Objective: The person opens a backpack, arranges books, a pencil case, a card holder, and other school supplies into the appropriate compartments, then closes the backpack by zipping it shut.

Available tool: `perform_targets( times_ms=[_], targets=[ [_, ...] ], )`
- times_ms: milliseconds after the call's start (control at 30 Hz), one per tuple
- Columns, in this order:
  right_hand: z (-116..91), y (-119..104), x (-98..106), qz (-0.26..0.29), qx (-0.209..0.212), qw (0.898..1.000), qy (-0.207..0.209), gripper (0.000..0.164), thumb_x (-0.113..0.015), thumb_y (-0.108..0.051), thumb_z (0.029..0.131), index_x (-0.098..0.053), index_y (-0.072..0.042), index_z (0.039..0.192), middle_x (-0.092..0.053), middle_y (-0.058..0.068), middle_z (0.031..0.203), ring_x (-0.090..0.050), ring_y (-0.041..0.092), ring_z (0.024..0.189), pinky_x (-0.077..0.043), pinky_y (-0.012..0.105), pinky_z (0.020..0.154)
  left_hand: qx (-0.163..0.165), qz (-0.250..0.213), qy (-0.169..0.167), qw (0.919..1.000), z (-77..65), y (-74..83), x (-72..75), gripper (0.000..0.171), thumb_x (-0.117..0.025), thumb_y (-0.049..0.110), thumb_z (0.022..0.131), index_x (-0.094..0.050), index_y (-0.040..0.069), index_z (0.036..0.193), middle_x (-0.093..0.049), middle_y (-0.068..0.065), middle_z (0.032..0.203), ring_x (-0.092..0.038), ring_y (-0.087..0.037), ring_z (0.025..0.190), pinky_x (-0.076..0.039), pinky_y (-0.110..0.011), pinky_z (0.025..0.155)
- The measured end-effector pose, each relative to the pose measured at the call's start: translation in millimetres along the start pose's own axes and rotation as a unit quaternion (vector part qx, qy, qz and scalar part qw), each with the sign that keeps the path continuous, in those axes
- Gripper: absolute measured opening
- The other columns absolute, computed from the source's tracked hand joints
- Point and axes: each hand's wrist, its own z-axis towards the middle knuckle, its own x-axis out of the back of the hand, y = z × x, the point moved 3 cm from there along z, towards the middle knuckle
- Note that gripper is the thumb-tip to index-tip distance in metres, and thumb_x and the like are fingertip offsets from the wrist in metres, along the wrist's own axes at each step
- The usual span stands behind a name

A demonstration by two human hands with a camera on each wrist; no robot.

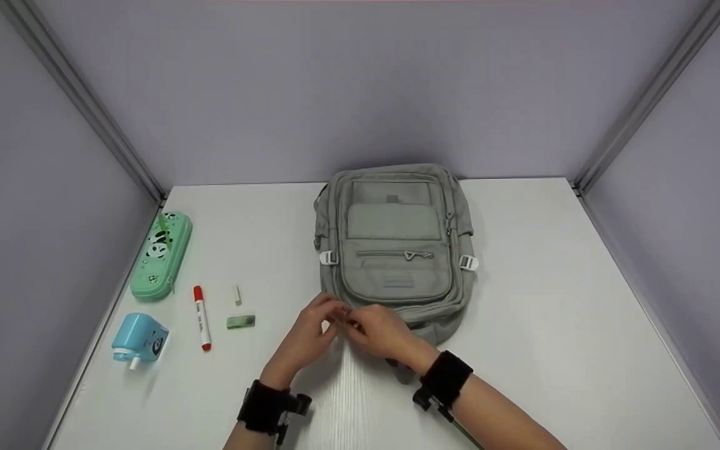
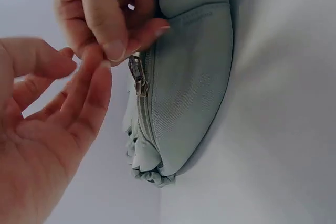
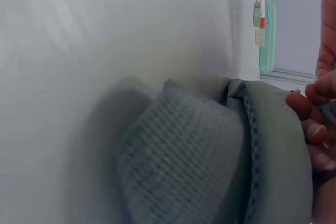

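Observation:
A grey-green backpack (image 1: 400,222) lies with its front pocket upward, bottom end toward me. Both hands meet at its lower left corner. My right hand (image 1: 388,331) pinches a small metal zipper pull (image 3: 329,109) between thumb and finger. Opposite it, my left hand (image 1: 310,331) has its fingers stretched to the right hand's fingertips, thumb apart from them. In the left wrist view, metal zipper sliders (image 2: 138,77) sit on the bag's side seam right beside the right hand's fingers. A mesh-faced strap piece (image 3: 184,156) fills the middle of the right wrist view.
To the left on the white table (image 1: 541,300) lie a green panda pencil case (image 1: 161,256), a red-capped white marker (image 1: 202,319), a blue panda box (image 1: 140,339), a green eraser-like block (image 1: 240,321) and a small pale block (image 1: 237,295). Grey panels (image 1: 372,87) enclose the table.

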Motion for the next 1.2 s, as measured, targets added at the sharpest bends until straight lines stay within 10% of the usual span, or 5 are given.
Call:
perform_targets(
  times_ms=[233, 500, 900, 1200],
  targets=[
    [-1, 0, -1, 0.037, -0.002, 0.999, 0.013, 0.027, -0.06, -0.029, 0.099, -0.065, -0.014, 0.077, -0.061, -0.006, 0.069, -0.058, 0.006, 0.063, -0.046, 0.024, 0.056, -0.09, 0.226, 0.04, 0.969, 3.8, -19.6, -11.0, 0.021, -0.077, -0.003, 0.081, -0.075, 0.008, 0.098, -0.064, -0.002, 0.098, -0.062, -0.02, 0.093, -0.05, -0.036, 0.083],
    [-10, -3, 3, 0.022, 0.031, 0.999, -0.001, 0.038, -0.066, -0.018, 0.093, -0.051, -0.015, 0.058, -0.046, -0.01, 0.057, -0.045, 0.004, 0.052, -0.038, 0.022, 0.05, -0.191, 0.325, 0.093, 0.9214, 8.0, -29.0, -11.3, 0.015, -0.079, -0.001, 0.073, -0.074, 0.013, 0.07, -0.062, 0.001, 0.072, -0.061, -0.019, 0.072, -0.05, -0.037, 0.08],
    [-52, 23, 44, 0.077, -0.028, 0.994, -0.079, 0.04, -0.062, -0.011, 0.09, -0.047, -0.02, 0.054, -0.037, -0.017, 0.054, -0.036, -0.001, 0.048, -0.032, 0.017, 0.047, -0.161, 0.327, 0.08, 0.9277, 11.9, -28.4, -8.9, 0.016, -0.077, -0.004, 0.074, -0.078, 0.012, 0.075, -0.067, 0.0, 0.073, -0.064, -0.018, 0.072, -0.051, -0.037, 0.079],
    [-83, 54, 69, 0.083, -0.083, 0.992, -0.041, 0.029, -0.066, -0.006, 0.081, -0.058, -0.018, 0.055, -0.044, -0.018, 0.055, -0.038, -0.002, 0.049, -0.036, 0.019, 0.045, -0.164, 0.333, 0.092, 0.9241, 12.5, -28.7, -9.5, 0.018, -0.078, -0.003, 0.073, -0.076, 0.014, 0.07, -0.065, 0.002, 0.07, -0.063, -0.017, 0.07, -0.052, -0.038, 0.077]
  ],
)
